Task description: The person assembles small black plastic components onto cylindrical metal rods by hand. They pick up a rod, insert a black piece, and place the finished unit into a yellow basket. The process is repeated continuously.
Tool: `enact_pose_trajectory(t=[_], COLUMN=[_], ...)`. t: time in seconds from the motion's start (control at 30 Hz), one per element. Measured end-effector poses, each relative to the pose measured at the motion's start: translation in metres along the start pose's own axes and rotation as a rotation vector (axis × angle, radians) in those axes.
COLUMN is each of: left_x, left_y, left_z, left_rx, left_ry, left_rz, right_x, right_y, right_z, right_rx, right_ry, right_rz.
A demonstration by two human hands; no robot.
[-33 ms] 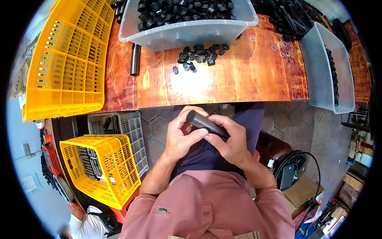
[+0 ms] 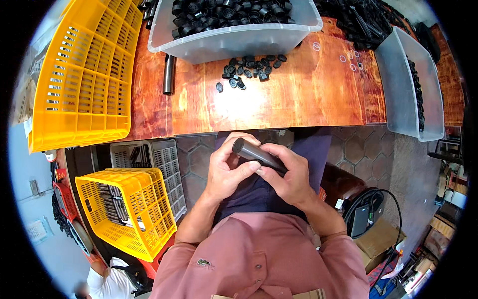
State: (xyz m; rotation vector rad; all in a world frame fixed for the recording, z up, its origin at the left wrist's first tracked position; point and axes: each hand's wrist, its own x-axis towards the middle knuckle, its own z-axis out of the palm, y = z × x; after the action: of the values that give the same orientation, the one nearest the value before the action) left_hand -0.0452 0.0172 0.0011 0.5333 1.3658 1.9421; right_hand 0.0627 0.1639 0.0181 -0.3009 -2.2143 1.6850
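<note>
A dark, short cylindrical tube (image 2: pixel 260 155) is held between my two hands above my lap, just off the table's near edge. It slants, with one round end up at the left and the other down at the right. My left hand (image 2: pixel 227 167) wraps the upper left part, thumb pressed along the side. My right hand (image 2: pixel 289 172) grips the lower right part, its thumb meeting the left thumb. Small black oval parts (image 2: pixel 248 73) lie loose on the wooden table (image 2: pixel 298 102) beyond my hands. Another dark tube (image 2: pixel 169 74) lies on the table at the left.
A clear bin (image 2: pixel 234 46) of black caps stands at the table's back, another bin (image 2: pixel 406 94) at the right. Several thin rings (image 2: pixel 342 59) lie between them. Yellow crates (image 2: pixel 79 130) stand at the left, the lower crate (image 2: pixel 144 219) holding tubes. Someone in a white shirt (image 2: pixel 112 281) is at lower left.
</note>
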Motion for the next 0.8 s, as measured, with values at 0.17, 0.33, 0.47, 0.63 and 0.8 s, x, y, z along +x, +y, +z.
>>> enact_pose_trajectory(t=[0.17, 0.33, 0.47, 0.63, 0.8], left_x=[-0.001, -0.006, -0.004, -0.004, -0.002], left_y=[0.009, 0.013, 0.014, 0.013, 0.01], left_z=[-0.004, 0.002, -0.001, -0.002, 0.003], left_rx=[0.17, 0.059, 0.143, 0.175, 0.112], left_ry=[-0.011, 0.08, 0.099, 0.08, 0.122], left_rz=[0.051, 0.017, 0.026, 0.031, 0.019], right_x=[0.003, 0.005, 0.005, 0.004, 0.002], right_y=[-0.002, -0.003, -0.003, -0.004, -0.006], right_z=[-0.003, -0.003, -0.003, -0.002, 0.001], right_rx=[-0.068, -0.083, -0.084, -0.188, -0.168], right_ry=[0.004, 0.003, -0.038, -0.017, 0.013], right_rz=[-0.076, -0.118, -0.12, -0.117, -0.063])
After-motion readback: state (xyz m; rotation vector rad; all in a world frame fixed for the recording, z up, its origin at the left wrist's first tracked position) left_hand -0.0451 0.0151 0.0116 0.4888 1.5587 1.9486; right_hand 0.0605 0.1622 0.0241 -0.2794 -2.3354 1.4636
